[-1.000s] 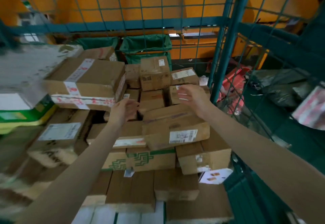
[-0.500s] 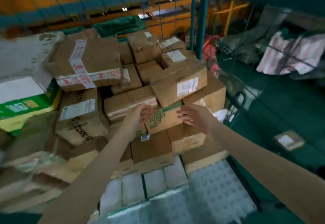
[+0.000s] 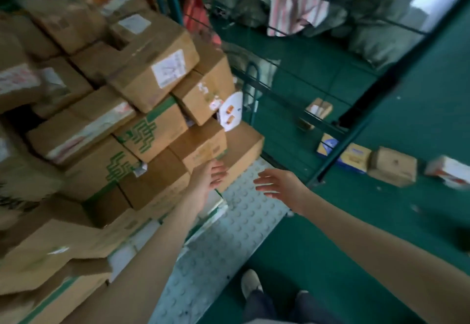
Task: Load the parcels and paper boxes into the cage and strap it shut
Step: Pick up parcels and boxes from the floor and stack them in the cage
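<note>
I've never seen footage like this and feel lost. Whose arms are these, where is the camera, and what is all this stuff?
The single picture comes from a wide-angle camera worn on a person's head, looking forward and down, so the two bare arms are that person's own. There is no machine. The left hand is open, against the stack of cardboard boxes piled inside a green wire cage. The right hand is open in the air, holding nothing. Below it is the cage's pale studded floor plate. On the green floor outside lie a few loose parcels, not yet loaded. The person's shoe shows at the bottom.
</note>
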